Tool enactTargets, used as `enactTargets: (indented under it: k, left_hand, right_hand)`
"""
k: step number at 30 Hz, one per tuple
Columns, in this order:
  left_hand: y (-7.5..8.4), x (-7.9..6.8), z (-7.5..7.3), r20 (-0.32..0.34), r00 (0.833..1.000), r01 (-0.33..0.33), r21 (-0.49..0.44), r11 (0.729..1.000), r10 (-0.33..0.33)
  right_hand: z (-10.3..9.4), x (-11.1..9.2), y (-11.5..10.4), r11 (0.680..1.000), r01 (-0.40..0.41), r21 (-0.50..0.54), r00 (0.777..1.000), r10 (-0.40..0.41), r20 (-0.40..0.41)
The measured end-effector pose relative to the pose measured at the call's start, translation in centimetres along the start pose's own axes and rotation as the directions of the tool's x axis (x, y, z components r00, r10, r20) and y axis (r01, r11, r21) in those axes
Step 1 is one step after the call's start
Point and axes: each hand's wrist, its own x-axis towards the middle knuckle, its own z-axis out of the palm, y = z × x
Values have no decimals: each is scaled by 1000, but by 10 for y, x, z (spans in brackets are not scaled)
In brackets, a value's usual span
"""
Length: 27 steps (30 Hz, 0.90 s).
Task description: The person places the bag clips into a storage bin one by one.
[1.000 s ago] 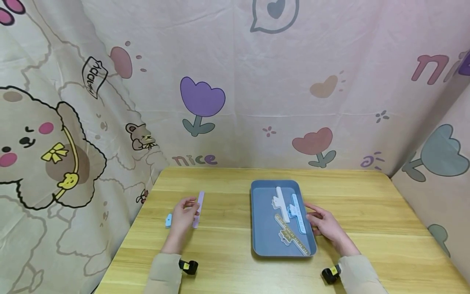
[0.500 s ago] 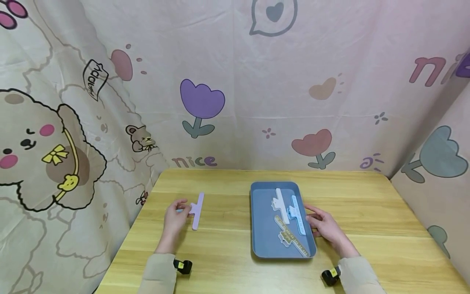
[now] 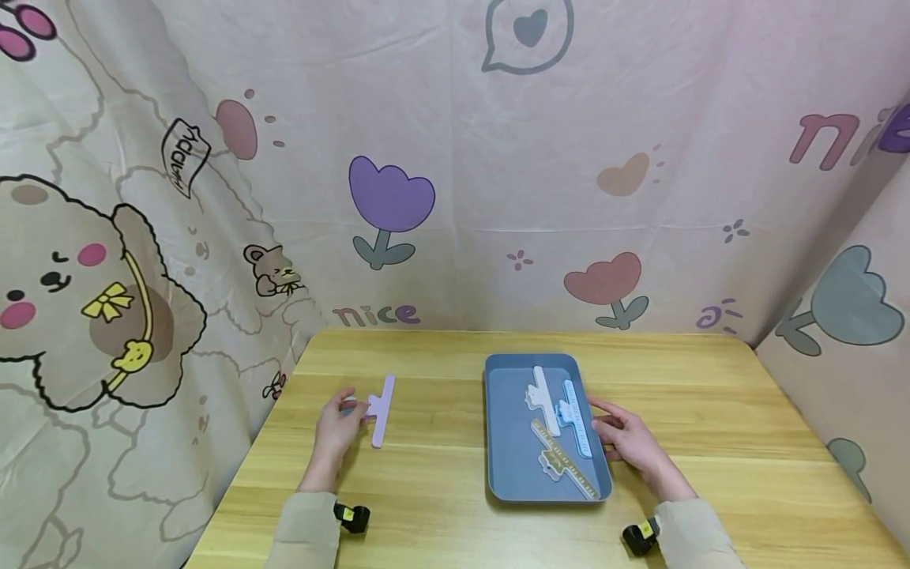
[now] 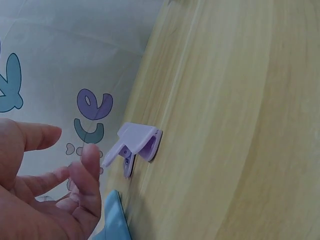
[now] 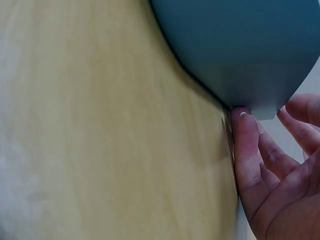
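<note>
A lilac sealing clip [image 3: 382, 411] lies on the left of the table; its wedge-shaped side shows in the left wrist view [image 4: 137, 137]. My left hand [image 3: 337, 427] is at its handle, thumb and fingers apart, one fingertip close by the handle's end. Under that hand lies a light blue clip [image 4: 115, 220], mostly hidden in the head view. My right hand [image 3: 633, 442] touches the right wall of a blue-grey tray [image 3: 512, 474] with its fingertips. In the tray lie a white clip [image 3: 543, 403], a light blue clip [image 3: 578, 423] and a tan clip with ruler-like marks [image 3: 569, 466].
The wooden table [image 3: 434, 474] has its back edge against a printed curtain [image 3: 462, 197], and more curtain hangs at the left and right. Black wrist cameras [image 3: 353, 518] sit on both sleeves. Bare wood lies between the lilac clip and the tray.
My left hand has drawn back to the left from over the lilac clip, uncovering more of it and covering the blue clip. The right hand stays at the tray.
</note>
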Motion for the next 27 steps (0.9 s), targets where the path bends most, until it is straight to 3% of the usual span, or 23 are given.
enactTargets:
  k: [6, 15, 27]
  left_hand:
    - [-3, 0, 3, 82, 996, 47, -51, 998, -42]
    - [-9, 4, 11, 75, 996, 50, -144, 988, -39]
    - [-10, 1, 20, 104, 993, 55, -84, 995, -46]
  right_hand:
    - [-1, 0, 1, 1000, 4, 5, 1000, -4, 3]
    - [1, -2, -2, 1000, 2, -6, 1000, -2, -7]
    - [0, 0, -2, 1000, -3, -18, 1000, 3, -4]
